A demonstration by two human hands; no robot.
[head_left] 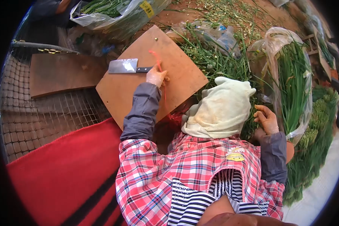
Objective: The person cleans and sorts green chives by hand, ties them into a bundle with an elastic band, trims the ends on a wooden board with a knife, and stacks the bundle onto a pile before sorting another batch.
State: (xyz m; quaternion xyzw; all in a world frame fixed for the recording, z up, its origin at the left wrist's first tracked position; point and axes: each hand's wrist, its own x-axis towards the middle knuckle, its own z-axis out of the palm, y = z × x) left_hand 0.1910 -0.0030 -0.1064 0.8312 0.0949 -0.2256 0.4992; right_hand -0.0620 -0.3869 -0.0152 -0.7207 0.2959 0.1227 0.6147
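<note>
My left hand [156, 75] is over a tan square board [184, 71], its fingers closed around a thin red string [154, 55] that trails down past the wrist. Beside those fingers lies a cleaver [124, 66] with a wide steel blade and dark handle; the handle's end meets the hand. To the right, my right hand [267, 119] hangs with fingers loosely bent and apart, nothing visible in them. It is near long green stalks [292, 86] in a clear plastic bag [277, 35]. A pale, stained cloth bundle [221, 109] rests in front of my chest, between the hands.
Cut green stalks [211, 60] and scraps [229, 13] cover the ground ahead. Another plastic bag of greens [118, 17] stands at upper left, near a partly visible person. A brown board [66, 73] lies on black mesh [56, 120]. Red cloth [64, 162] spreads at lower left; more greens [314, 150] lie right.
</note>
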